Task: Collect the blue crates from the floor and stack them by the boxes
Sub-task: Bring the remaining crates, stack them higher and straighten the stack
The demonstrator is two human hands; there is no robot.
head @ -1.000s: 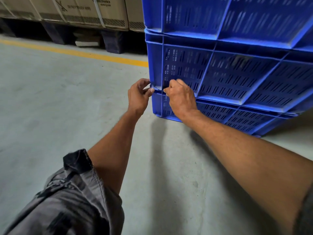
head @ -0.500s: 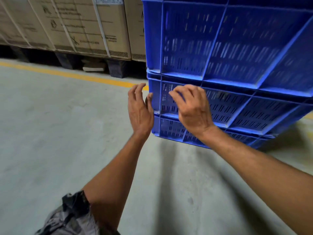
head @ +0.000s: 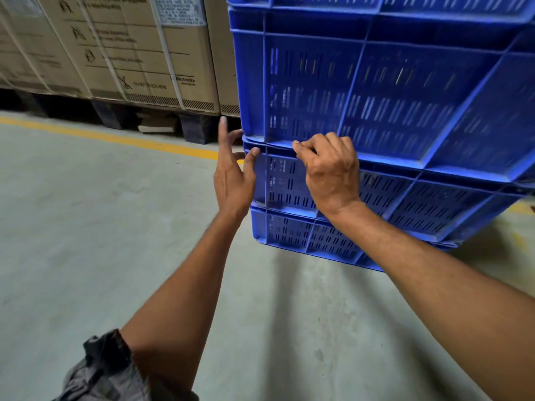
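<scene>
Now that both hands have climbed one seam, the right hand [head: 330, 172] hooks the second crate [head: 405, 198], left hand [head: 233, 172] open at its corner.

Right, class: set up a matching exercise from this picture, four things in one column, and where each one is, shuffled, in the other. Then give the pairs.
Things:
1. left hand
2. right hand
3. boxes
4. yellow line

Places:
A. on dark pallets, left of the crates
B. fingers hooked on a crate rim at the front of the stack
C. painted on the floor before the pallets
D. open, at the stack's left corner

Pairs: 1-D, 2-B, 3-A, 4-C
</scene>
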